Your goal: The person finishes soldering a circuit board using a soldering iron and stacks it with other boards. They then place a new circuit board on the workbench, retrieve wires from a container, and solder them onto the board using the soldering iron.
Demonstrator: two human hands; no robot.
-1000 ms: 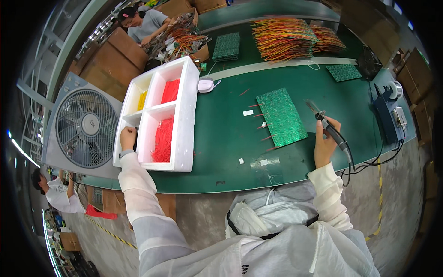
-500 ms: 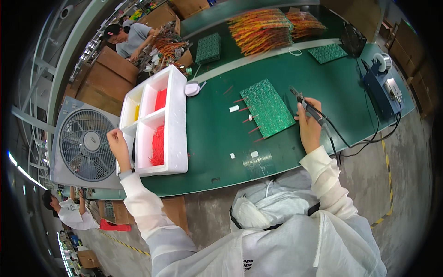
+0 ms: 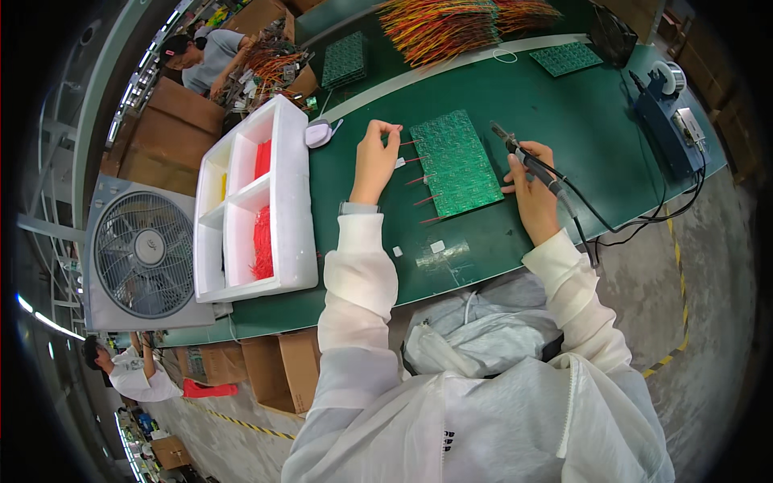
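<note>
A green circuit board panel (image 3: 457,163) lies on the bench with several short red wires (image 3: 426,199) sticking out from its left edge. My left hand (image 3: 375,161) is beside that edge, near the upper wires, with thumb and forefinger pinched together. Whatever is between those fingertips is too small to make out. In my right hand (image 3: 535,193) is a soldering iron (image 3: 532,167) with black cables, its tip raised to the right of the panel and apart from it.
A white foam box (image 3: 296,201) with red and yellow wires in its compartments stands left, beside a fan (image 3: 150,246). A blue soldering station (image 3: 667,133) with a solder spool (image 3: 671,77) sits right. Wire bundles (image 3: 439,28) and stacked boards (image 3: 345,60) lie at the back.
My left hand has moved right, from over the foam box to the panel's left edge. The soldering iron stays in my right hand. The whole view has shifted slightly.
</note>
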